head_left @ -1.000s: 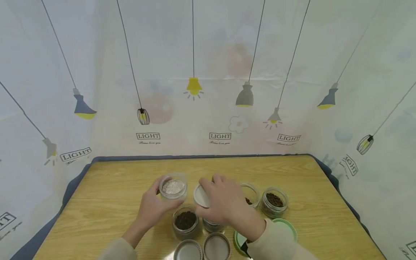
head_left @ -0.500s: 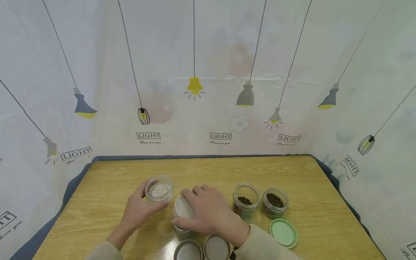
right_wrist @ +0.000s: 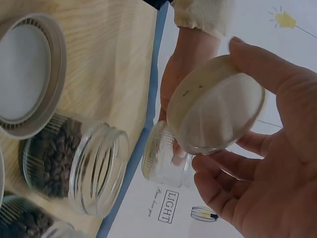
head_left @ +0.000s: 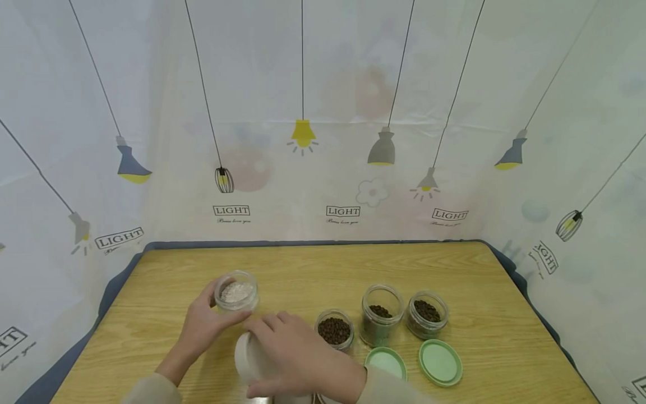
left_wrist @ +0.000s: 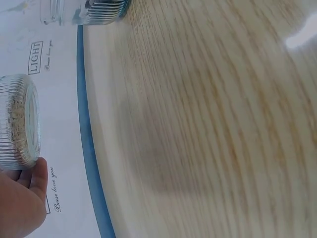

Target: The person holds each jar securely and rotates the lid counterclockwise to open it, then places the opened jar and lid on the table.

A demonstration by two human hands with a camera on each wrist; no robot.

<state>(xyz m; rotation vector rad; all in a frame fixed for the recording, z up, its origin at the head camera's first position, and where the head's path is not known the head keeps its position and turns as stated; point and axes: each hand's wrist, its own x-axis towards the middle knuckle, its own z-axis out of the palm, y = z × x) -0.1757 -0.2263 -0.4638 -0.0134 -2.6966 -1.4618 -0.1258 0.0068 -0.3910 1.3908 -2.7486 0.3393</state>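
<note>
My left hand (head_left: 204, 322) grips a small ribbed glass jar (head_left: 236, 292) of pale, whitish bits, mouth up and without a lid. The left wrist view shows this jar (left_wrist: 22, 124) raised, the fingers at its base. My right hand (head_left: 298, 356) holds a round whitish lid (head_left: 246, 359) by its rim, thumb on one side and fingers on the other, tilted on edge. In the right wrist view the lid (right_wrist: 213, 109) overlaps part of the left hand and jar. An open jar of dark beans (right_wrist: 52, 158) stands near the right hand.
Three open jars of dark beans, a short one (head_left: 335, 330), a taller one (head_left: 382, 317) and another (head_left: 427, 314), stand to the right. Two green lids (head_left: 385, 362) (head_left: 441, 362) lie before them. A pale lid (right_wrist: 25, 74) lies on the wooden table (head_left: 313, 269).
My right hand has carried the whitish lid left and toward me, tipping it on edge. My left hand has shifted left with its jar. The short bean jar and a green lid have come into view.
</note>
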